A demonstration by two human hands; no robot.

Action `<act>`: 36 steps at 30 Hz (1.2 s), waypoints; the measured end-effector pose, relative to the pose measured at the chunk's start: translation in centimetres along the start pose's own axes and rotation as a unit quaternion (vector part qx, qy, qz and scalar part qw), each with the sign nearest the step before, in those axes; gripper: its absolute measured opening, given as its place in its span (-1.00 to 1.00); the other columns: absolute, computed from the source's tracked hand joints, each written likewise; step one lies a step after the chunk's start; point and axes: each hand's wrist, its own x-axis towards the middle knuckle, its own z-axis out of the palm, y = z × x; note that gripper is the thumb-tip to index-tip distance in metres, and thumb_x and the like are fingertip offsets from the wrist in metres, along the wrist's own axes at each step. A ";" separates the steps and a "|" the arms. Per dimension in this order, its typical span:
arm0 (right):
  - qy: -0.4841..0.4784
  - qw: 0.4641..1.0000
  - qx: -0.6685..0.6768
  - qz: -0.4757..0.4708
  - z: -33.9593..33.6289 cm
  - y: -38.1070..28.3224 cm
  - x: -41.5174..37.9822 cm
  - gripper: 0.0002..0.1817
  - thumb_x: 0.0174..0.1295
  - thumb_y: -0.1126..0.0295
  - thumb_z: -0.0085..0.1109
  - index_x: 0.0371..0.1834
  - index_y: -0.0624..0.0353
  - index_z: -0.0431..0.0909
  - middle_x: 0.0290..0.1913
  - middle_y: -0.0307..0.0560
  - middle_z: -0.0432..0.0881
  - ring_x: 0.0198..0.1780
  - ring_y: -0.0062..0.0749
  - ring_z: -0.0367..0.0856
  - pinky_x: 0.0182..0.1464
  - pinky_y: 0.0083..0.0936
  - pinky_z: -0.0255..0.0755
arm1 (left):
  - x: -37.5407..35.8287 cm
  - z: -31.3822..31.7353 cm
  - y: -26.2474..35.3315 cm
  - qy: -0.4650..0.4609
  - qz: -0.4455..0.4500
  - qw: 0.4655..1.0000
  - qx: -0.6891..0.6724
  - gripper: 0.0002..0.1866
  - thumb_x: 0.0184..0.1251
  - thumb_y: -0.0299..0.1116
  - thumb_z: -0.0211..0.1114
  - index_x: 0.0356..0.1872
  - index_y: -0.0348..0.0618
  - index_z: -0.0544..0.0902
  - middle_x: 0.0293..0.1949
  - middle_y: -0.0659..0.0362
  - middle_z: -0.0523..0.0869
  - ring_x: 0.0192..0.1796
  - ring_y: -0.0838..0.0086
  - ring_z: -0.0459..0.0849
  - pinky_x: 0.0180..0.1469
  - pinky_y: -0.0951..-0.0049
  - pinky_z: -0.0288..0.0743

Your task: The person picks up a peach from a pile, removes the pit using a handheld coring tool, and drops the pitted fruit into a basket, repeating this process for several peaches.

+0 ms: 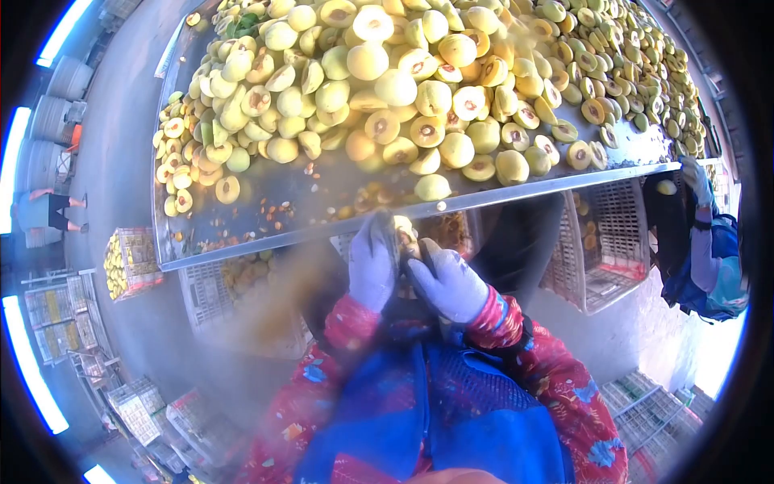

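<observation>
Just in front of the metal table's near edge, both gloved hands meet around a cut yellow fruit (405, 234), which looks like a peach half. My left hand (373, 262), in a pale glove with dark fingers, grips it from the left. My right hand (451, 282) is closed against the fruit's lower right side; whether it holds a small tool is hidden by the fingers. Beyond them, a large heap of halved yellow-green peaches (395, 87) covers much of the table (282, 189), many showing brown-red centres. Loose pits and scraps lie near the edge.
Plastic crates stand under the table edge, one at the right (597, 278) and one at the left (201, 294). A yellow-filled crate (133, 262) is farther left. Another person (713, 258) works at the right end; someone else (56, 211) is at far left.
</observation>
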 end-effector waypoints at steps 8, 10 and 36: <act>-0.169 0.925 0.340 -0.002 -2.3 0.0 0.6 -0.73 0.40 0.30 -0.07 -0.04 0.28 0.44 -0.47 -0.09 0.46 -0.50 -0.34 0.46 -0.44 -0.42 0.34 | -0.7 -0.5 -1.6 0.011 -0.006 0.997 0.070 -0.70 0.43 -0.32 0.07 0.00 -0.33 0.56 -0.31 -0.09 0.66 -0.28 0.08 0.63 -0.18 0.20 0.50; -0.196 0.705 0.670 0.129 -0.7 0.3 0.7 -0.65 0.46 0.07 -0.08 -0.33 0.10 0.46 -0.68 -0.31 0.33 -0.67 -0.56 0.28 -0.60 -0.60 0.14 | -0.7 -0.6 -5.3 0.058 0.015 0.998 0.015 -0.66 0.50 -0.23 0.01 -0.04 -0.33 0.57 -0.28 0.02 0.67 -0.26 0.28 0.63 -0.16 0.31 0.51; -0.101 0.757 0.566 0.309 -2.4 2.9 -2.7 -0.62 0.49 0.14 -0.10 -0.14 0.28 0.55 -0.30 -0.11 0.60 -0.36 -0.50 0.55 -0.26 -0.55 0.48 | 9.8 0.5 1.8 -0.237 0.081 0.911 0.328 -0.65 0.29 -0.08 0.28 -0.12 -0.15 0.69 -0.17 -0.03 0.68 -0.17 0.05 0.67 -0.10 0.23 0.54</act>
